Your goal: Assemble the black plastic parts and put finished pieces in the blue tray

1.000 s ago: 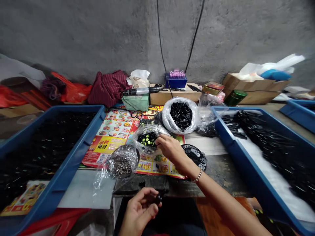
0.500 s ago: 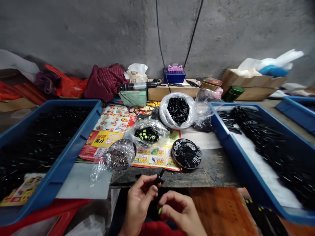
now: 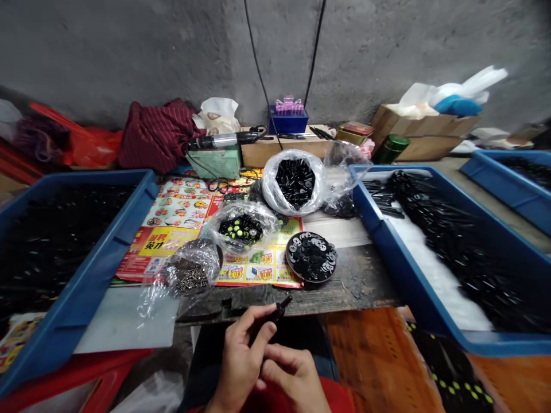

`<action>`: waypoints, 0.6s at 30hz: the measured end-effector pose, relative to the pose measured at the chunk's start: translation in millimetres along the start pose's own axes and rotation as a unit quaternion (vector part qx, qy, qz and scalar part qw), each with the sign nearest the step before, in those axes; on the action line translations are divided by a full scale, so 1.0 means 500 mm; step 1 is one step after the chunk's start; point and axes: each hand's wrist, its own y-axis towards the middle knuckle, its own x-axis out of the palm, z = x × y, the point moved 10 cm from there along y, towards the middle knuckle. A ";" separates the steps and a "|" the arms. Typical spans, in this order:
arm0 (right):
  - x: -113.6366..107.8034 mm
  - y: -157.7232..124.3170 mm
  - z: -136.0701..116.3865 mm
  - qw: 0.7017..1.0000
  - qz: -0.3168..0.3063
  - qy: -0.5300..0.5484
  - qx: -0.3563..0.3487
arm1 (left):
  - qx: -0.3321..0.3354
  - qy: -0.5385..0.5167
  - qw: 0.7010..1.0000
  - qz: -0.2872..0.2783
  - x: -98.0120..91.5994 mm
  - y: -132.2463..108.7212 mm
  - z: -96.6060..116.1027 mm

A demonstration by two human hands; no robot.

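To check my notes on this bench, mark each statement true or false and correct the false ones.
The left hand holds a small black part: true.
The right hand is inside a clear plastic bag: false, it is beside the left hand, in front of the bench.
A round dish of black discs sits at the edge of a printed flyer: true.
The green canister stands inside the right blue tray: false, it stands beyond that tray, beside a cardboard box.

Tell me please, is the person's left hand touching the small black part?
Touching. The head view shows the left hand holding the small black part between its thumb and fingers, with the part's tip sticking out past them.
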 end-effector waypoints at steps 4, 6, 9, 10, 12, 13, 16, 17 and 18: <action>0.007 0.002 -0.006 0.999 -0.035 -0.004 -0.005 | -0.002 0.003 1.000 -0.015 0.005 -0.001 0.000; 0.008 0.001 0.000 0.999 -0.051 0.003 0.013 | -0.013 -0.010 1.000 -0.025 0.007 -0.002 0.000; -0.007 -0.003 0.001 0.998 -0.059 0.019 0.032 | -0.051 -0.068 0.995 -0.043 0.010 -0.006 -0.008; -0.020 -0.004 -0.003 0.998 -0.049 0.023 0.031 | -0.071 -0.097 0.992 -0.049 0.012 -0.008 -0.014; -0.054 -0.004 -0.014 0.999 -0.014 0.030 0.023 | -0.114 -0.158 0.979 -0.063 0.021 -0.013 -0.026; -0.072 -0.003 -0.021 0.999 0.008 0.031 0.017 | -0.134 -0.185 0.971 -0.072 0.026 -0.017 -0.032; -0.117 -0.002 -0.041 0.998 0.065 0.018 -0.005 | -0.170 -0.236 0.952 -0.096 0.042 -0.027 -0.042; -0.125 -0.001 -0.044 0.997 0.073 0.011 -0.011 | -0.173 -0.245 0.949 -0.103 0.045 -0.030 -0.043; -0.131 0.001 -0.046 0.997 0.080 0.004 -0.015 | -0.172 -0.249 0.947 -0.108 0.048 -0.033 -0.043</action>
